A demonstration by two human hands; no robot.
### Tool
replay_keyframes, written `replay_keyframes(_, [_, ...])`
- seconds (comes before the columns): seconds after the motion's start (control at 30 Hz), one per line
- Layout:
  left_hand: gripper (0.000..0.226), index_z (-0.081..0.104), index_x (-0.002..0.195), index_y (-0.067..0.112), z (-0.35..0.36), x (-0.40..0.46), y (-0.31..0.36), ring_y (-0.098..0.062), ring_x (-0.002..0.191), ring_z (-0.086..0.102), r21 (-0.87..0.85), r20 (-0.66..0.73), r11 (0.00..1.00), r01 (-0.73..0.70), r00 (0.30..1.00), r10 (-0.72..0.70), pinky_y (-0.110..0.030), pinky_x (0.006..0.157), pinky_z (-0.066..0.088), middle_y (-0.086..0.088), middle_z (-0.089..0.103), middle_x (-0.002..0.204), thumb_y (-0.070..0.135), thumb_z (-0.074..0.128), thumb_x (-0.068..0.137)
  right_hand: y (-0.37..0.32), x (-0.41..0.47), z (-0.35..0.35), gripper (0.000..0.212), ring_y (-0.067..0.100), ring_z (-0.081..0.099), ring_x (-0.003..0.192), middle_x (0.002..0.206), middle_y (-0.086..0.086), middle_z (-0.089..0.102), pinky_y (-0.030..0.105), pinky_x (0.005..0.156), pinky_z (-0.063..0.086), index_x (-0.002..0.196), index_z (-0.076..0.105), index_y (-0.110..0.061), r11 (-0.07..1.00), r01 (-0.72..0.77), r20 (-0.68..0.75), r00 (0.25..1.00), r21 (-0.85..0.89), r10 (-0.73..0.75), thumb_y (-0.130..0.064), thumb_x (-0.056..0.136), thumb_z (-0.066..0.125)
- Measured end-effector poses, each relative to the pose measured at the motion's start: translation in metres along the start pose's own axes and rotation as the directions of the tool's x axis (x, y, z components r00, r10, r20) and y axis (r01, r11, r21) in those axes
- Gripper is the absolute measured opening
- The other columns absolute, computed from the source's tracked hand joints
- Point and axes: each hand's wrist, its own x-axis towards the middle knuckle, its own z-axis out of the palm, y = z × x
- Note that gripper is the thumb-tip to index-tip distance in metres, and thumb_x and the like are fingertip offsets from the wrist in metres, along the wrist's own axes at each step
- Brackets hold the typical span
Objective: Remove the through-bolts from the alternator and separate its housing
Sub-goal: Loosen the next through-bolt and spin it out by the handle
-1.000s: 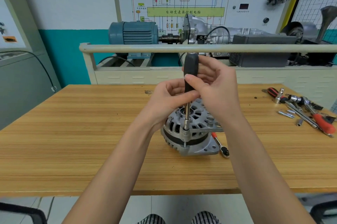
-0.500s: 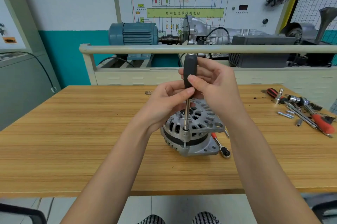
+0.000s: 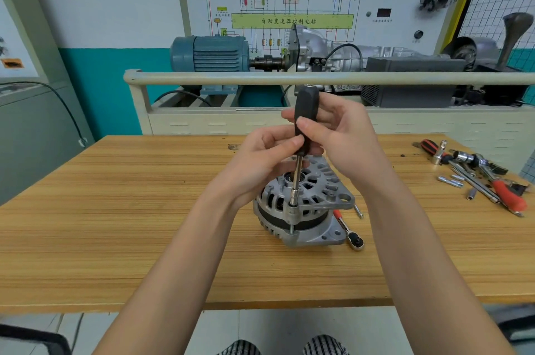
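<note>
bench: wooden workbench (image 3: 115, 224), training rig behind.
alternator (image 3: 304, 210): upright at centre so the through-bolt (image 3: 291, 228) faces you.
right hand (image 3: 341, 134): you grip the nut driver (image 3: 304, 126) handle to turn.
left hand (image 3: 260, 163): pinches handle base, steadying.
ratchet (image 3: 348, 231): 4 o'clock of alternator.

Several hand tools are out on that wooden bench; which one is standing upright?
The black-handled nut driver, held by both hands with its socket on a bolt of the silver alternator. The red-handled ratchet and the right-hand tool pile lie flat.
</note>
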Motion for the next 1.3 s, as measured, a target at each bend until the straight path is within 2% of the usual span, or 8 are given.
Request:
replay_keyframes(0.13, [0.028,0.067,0.099,0.001,0.000,0.001,0.000,-0.020,0.084,0.069,-0.006,-0.114,0.999,-0.036,0.993,0.035,-0.037,0.088,0.055,-0.010,0.073,0.087,0.011,0.068,0.072,-0.001,0.000,0.000,0.037,0.012,0.064,0.105,0.110,-0.001,0.068,0.032,0.093,0.052,0.120,0.056,-0.014,0.995,0.040,0.033,0.999,-0.086,-0.037,-0.007,0.086,0.069])
replay_keyframes(0.27, [0.038,0.065,0.092,-0.001,0.002,0.007,-0.003,-0.024,0.084,0.068,0.050,-0.246,0.996,-0.077,0.965,0.088,-0.035,0.084,0.056,-0.014,0.071,0.087,0.011,0.077,0.058,0.001,0.001,0.004,0.040,0.001,0.066,0.079,0.089,-0.009,0.069,0.017,0.071,0.052,0.107,0.065,-0.016,0.989,0.082,-0.169,0.980,-0.125,-0.103,-0.013,0.071,0.083])
replay_keyframes(0.43, [0.034,0.064,0.114,-0.002,-0.005,0.002,-0.001,-0.024,0.101,0.068,-0.047,-0.001,0.999,0.013,1.000,-0.013,-0.040,0.094,0.053,-0.015,0.072,0.103,0.011,0.061,0.084,0.003,0.000,-0.003,0.036,0.011,0.068,0.098,0.100,-0.001,0.071,0.023,0.075,0.054,0.117,0.060,-0.016,0.998,0.043,-0.082,0.996,-0.042,-0.047,0.005,0.087,0.061])
replay_keyframes(0.67, [0.036,0.067,0.089,0.000,-0.002,0.005,-0.005,-0.016,0.073,0.070,-0.020,-0.205,0.998,-0.055,0.977,0.050,-0.026,0.074,0.057,-0.005,0.073,0.075,0.006,0.077,0.054,0.000,-0.001,0.001,0.044,0.013,0.066,0.095,0.100,-0.004,0.069,0.026,0.085,0.053,0.116,0.062,-0.012,0.989,0.084,-0.108,0.989,-0.118,-0.097,-0.011,0.076,0.079])
replay_keyframes(0.87, [0.037,0.066,0.112,0.000,-0.001,0.002,-0.003,-0.024,0.099,0.067,-0.017,-0.035,1.000,-0.009,0.999,0.008,-0.041,0.095,0.052,-0.014,0.072,0.101,0.011,0.067,0.077,0.000,-0.001,0.002,0.037,0.010,0.068,0.095,0.098,0.000,0.071,0.028,0.086,0.054,0.118,0.063,-0.009,0.990,0.087,-0.118,0.988,-0.113,-0.101,0.000,0.082,0.070])
replay_keyframes(0.97, [0.033,0.067,0.108,-0.001,-0.002,0.002,-0.003,-0.022,0.093,0.071,-0.050,-0.039,0.999,-0.014,0.999,0.012,-0.033,0.086,0.056,-0.013,0.074,0.097,0.008,0.066,0.077,0.000,-0.003,0.000,0.036,0.015,0.065,0.108,0.112,0.007,0.068,0.040,0.096,0.052,0.122,0.057,-0.011,0.999,0.045,-0.045,0.998,-0.027,-0.046,0.005,0.090,0.057])
replay_keyframes(1.17, [0.039,0.066,0.089,-0.001,0.002,0.008,-0.003,-0.022,0.080,0.069,0.076,-0.244,0.996,-0.048,0.968,0.065,-0.034,0.081,0.057,-0.012,0.073,0.083,0.007,0.081,0.055,-0.004,-0.004,0.006,0.042,0.007,0.066,0.086,0.091,-0.010,0.068,0.028,0.080,0.055,0.108,0.065,-0.018,0.984,0.087,-0.170,0.979,-0.158,-0.114,-0.015,0.070,0.084])
replay_keyframes(1.3, [0.032,0.067,0.106,0.004,-0.001,0.003,-0.001,-0.022,0.092,0.069,-0.002,-0.041,1.000,-0.011,0.999,0.011,-0.037,0.090,0.054,-0.011,0.074,0.094,0.009,0.070,0.074,0.000,-0.003,0.005,0.040,0.002,0.067,0.086,0.090,-0.014,0.069,0.016,0.076,0.053,0.112,0.067,-0.013,0.983,0.103,-0.198,0.971,-0.153,-0.132,-0.005,0.075,0.078])
